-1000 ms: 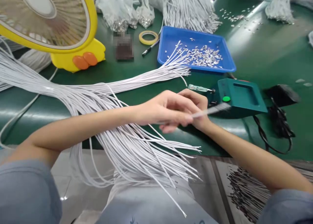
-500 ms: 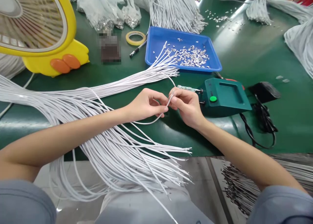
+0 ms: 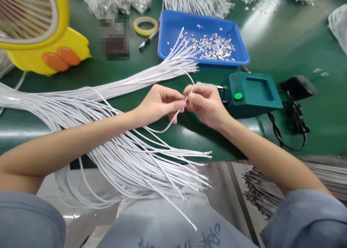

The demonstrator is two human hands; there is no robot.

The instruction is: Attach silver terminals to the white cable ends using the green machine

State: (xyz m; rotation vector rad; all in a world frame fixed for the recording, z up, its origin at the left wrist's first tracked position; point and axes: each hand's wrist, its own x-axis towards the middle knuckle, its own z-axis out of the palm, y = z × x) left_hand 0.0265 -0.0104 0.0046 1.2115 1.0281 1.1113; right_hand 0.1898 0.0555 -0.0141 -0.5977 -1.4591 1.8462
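Note:
My left hand (image 3: pixel 158 105) and my right hand (image 3: pixel 204 103) meet over the green table (image 3: pixel 271 42), both pinching one white cord (image 3: pixel 169 123) that loops down between them. The left fingers grip its end near the right fingertips. A big bundle of white cords (image 3: pixel 121 157) runs under my left forearm and fans out over the table edge toward my lap. Just right of my right hand sits a small green machine (image 3: pixel 253 92) with a green button and a metal tip.
A blue tray (image 3: pixel 244 56) of small metal pieces lies behind the hands, with cord ends resting on its left rim. A yellow fan (image 3: pixel 54 42) stands at the far left, a tape roll (image 3: pixel 145 25) and pen beside it. A black adapter (image 3: pixel 296 87) lies right.
A second ago my hands were blurred near the green machine; they have since drawn back left and now hold a single cord steady between them. The view has tilted down slightly.

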